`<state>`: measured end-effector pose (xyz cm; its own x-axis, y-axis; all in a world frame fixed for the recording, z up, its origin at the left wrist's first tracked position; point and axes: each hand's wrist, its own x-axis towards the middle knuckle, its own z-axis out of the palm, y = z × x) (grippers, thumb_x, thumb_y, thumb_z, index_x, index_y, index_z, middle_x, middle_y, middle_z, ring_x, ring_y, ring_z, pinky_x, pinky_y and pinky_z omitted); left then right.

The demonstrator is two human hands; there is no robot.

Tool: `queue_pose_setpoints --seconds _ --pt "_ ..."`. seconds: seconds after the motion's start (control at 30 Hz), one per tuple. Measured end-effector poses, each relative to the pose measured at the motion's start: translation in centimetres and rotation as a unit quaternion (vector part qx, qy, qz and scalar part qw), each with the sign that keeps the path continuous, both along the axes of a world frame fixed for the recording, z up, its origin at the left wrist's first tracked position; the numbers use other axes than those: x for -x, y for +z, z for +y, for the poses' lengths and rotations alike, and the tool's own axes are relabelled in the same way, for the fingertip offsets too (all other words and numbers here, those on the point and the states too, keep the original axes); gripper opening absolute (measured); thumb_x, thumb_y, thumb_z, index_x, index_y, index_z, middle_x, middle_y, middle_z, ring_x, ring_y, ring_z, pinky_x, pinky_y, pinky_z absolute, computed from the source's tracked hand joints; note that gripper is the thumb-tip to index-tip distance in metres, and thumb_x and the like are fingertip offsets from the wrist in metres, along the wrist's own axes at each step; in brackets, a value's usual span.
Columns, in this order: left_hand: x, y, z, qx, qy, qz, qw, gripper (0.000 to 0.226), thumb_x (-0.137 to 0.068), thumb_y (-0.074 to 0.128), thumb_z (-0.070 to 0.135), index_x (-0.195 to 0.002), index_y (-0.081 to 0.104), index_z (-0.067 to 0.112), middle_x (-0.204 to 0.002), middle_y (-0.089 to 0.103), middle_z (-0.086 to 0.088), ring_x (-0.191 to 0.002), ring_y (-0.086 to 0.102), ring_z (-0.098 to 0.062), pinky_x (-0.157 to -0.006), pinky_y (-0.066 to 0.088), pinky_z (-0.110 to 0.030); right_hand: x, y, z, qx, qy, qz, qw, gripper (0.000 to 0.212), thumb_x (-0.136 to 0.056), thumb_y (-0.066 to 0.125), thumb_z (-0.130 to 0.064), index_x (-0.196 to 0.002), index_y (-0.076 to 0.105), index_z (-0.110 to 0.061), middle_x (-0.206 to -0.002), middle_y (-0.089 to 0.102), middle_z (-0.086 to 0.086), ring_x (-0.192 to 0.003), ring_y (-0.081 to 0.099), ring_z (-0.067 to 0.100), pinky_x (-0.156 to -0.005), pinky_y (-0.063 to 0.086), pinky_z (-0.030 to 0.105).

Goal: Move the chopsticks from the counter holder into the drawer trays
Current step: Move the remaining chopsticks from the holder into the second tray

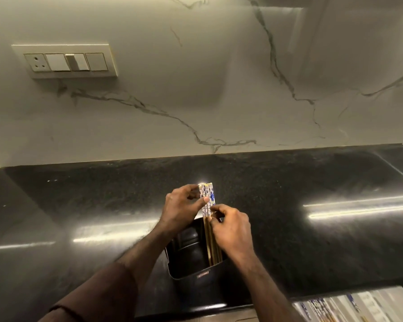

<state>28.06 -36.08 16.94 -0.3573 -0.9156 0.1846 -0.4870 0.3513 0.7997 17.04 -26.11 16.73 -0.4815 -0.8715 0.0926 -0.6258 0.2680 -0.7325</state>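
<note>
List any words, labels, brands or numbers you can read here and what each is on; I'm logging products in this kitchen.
Nothing can be read for certain.
Small label on the front of the black holder: too small and blurred to read.
Patterned tops of the chopsticks, pinched by the left hand and the right hand: blue decoration, no legible text.
Switch plate on the wall: no markings visible.
Drawer trays: blurred, nothing legible.

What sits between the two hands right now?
In the head view, the bundle of blue-and-white patterned chopsticks stands between the left hand and right hand, both pinching it above the black holder.
</note>
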Motion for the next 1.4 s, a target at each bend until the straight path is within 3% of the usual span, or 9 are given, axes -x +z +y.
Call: queue_pose_setpoints --seconds 0.17,0.37,0.53,0.7,0.9,1.0,1.1,1.27,1.4 --pt "-0.4 -1.2 -0.4 -0.078 -0.019 0.056 0.995 0.017 -0.076 0.082 0.026 -0.093 0.077 0.024 -0.075 0.076 0.009 -0.072 0.071 0.000 -0.074 0.059 -0.027 -0.6 -0.5 -0.8 -0.002 -0.010 0.010 1.000 0.025 -0.090 0.065 -0.025 -0.114 0.070 -0.028 -0.100 0.074 -0.008 -0.090 0.067 0.005 -0.081 0.050 0.018" --pt "-0.9 -1.5 -0.6 -0.131 -0.035 0.102 0.985 0.011 -0.078 0.081 0.019 -0.088 0.079 0.018 -0.076 0.077 0.002 -0.077 0.074 -0.013 -0.079 0.059 -0.043 -1.0 -1.0 -1.3 0.003 -0.017 0.019 1.000 0.014 -0.089 0.067 -0.026 -0.101 0.072 -0.028 -0.091 0.073 -0.012 -0.073 0.060 -0.005 -0.067 0.040 0.003" --pt "-0.7 -1.5 -0.6 -0.149 -0.034 0.119 0.981 0.009 -0.079 0.079 0.014 -0.088 0.079 0.015 -0.080 0.078 0.001 -0.081 0.074 -0.017 -0.082 0.058 -0.045 -0.9 -1.1 -1.5 0.001 -0.011 0.017 1.000 0.008 -0.088 0.067 -0.027 -0.095 0.072 -0.026 -0.086 0.072 -0.010 -0.077 0.064 0.001 -0.073 0.052 0.020" --pt "-0.6 -1.4 -0.4 -0.180 -0.034 0.168 0.969 0.009 -0.081 0.075 0.005 -0.089 0.077 0.008 -0.084 0.078 -0.007 -0.085 0.074 -0.025 -0.086 0.057 -0.048 -0.8 -1.3 -1.6 0.012 -0.005 0.017 1.000 0.008 -0.088 0.068 -0.030 -0.094 0.072 -0.027 -0.084 0.072 -0.012 -0.074 0.063 -0.002 -0.069 0.048 0.013" --pt "-1.0 -0.8 -0.6 -0.213 -0.064 0.222 0.949 0.010 -0.082 0.074 0.004 -0.090 0.075 0.010 -0.085 0.077 -0.011 -0.083 0.075 -0.028 -0.081 0.059 -0.042 -0.8 -1.0 -1.6 -0.009 0.027 -0.014 1.000 0.020 -0.089 0.067 -0.032 -0.109 0.070 -0.029 -0.089 0.073 -0.010 -0.081 0.067 0.002 -0.079 0.057 0.027" --pt "-1.3 -0.5 -0.6 -0.236 -0.076 0.255 0.935 0.010 -0.082 0.073 0.002 -0.090 0.074 0.007 -0.085 0.077 -0.014 -0.078 0.075 -0.025 -0.068 0.059 -0.029 -1.1 -1.3 -1.5 -0.054 0.060 -0.027 0.996 0.013 -0.088 0.067 -0.027 -0.102 0.069 -0.027 -0.087 0.070 -0.009 -0.080 0.066 0.004 -0.078 0.058 0.031" --pt "-1.5 -0.4 -0.5 -0.243 -0.077 0.271 0.928 0.011 -0.081 0.073 -0.001 -0.092 0.073 0.002 -0.085 0.076 -0.017 -0.075 0.074 -0.024 -0.066 0.059 -0.028 -1.4 -1.5 -1.4 -0.072 0.077 -0.061 0.993 0.017 -0.087 0.067 -0.022 -0.103 0.066 -0.027 -0.089 0.070 -0.006 -0.083 0.067 0.007 -0.080 0.058 0.034" --pt "-2.1 0.3 -0.4 -0.252 -0.089 0.302 0.915 0.016 -0.075 0.075 0.002 -0.091 0.073 0.003 -0.087 0.076 -0.017 -0.074 0.074 -0.024 -0.067 0.060 -0.032 -1.2 -1.2 -1.7 -0.086 0.096 -0.087 0.988 0.036 -0.087 0.070 -0.020 -0.121 0.061 -0.028 -0.100 0.070 -0.008 -0.090 0.066 0.004 -0.077 0.054 0.020" --pt "-2.4 2.0 -0.8 -0.237 -0.093 0.311 0.916 0.018 -0.068 0.077 0.013 -0.086 0.075 0.011 -0.088 0.077 -0.015 -0.077 0.075 -0.024 -0.070 0.062 -0.033 -0.8 -0.9 -1.7 -0.122 0.127 -0.142 0.974 0.019 -0.087 0.072 -0.020 -0.105 0.068 -0.023 -0.096 0.072 -0.007 -0.087 0.068 0.003 -0.070 0.052 0.015"
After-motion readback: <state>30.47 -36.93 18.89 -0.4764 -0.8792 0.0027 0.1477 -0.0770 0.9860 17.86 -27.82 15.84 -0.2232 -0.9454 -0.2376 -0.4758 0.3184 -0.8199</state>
